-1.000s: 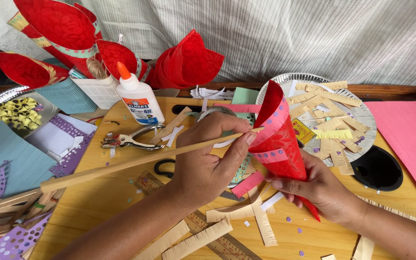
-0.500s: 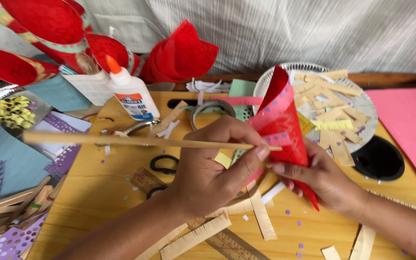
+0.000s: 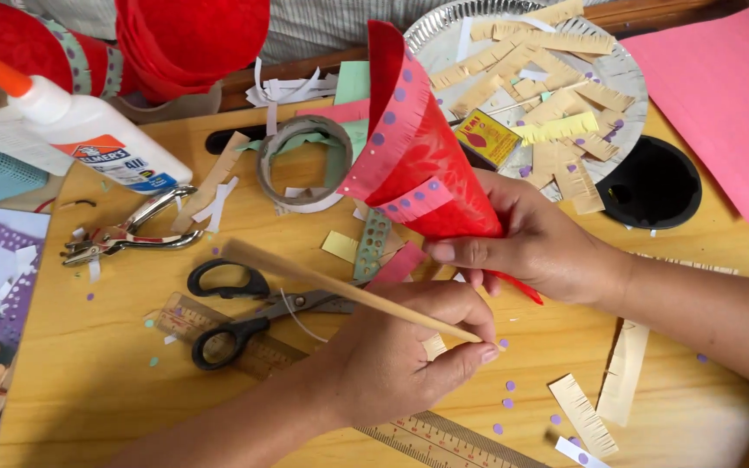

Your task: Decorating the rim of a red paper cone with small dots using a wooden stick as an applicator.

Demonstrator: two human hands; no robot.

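My right hand (image 3: 541, 244) grips the narrow end of a red paper cone (image 3: 420, 156) trimmed with pink dotted bands, its wide mouth tilted up and away from me. My left hand (image 3: 400, 355) pinches one end of a thin wooden stick (image 3: 331, 284) that slants up to the left over the table. The stick's held tip sits just below the cone's point. Black-handled scissors (image 3: 244, 308) lie under the stick.
A white glue bottle (image 3: 88, 134), a metal hole punch (image 3: 123, 234) and a tape ring (image 3: 305, 160) lie on the wooden table (image 3: 88, 390). A foil plate (image 3: 600, 69) holds several paper strips. A ruler (image 3: 426, 438), pink paper (image 3: 730, 95), a black lid (image 3: 652, 182) and red cones (image 3: 184, 39) surround the hands.
The view has closed in on the hands. My left hand drew the stick back toward me and lowered it, so its tip now sits at the cone's narrow end.
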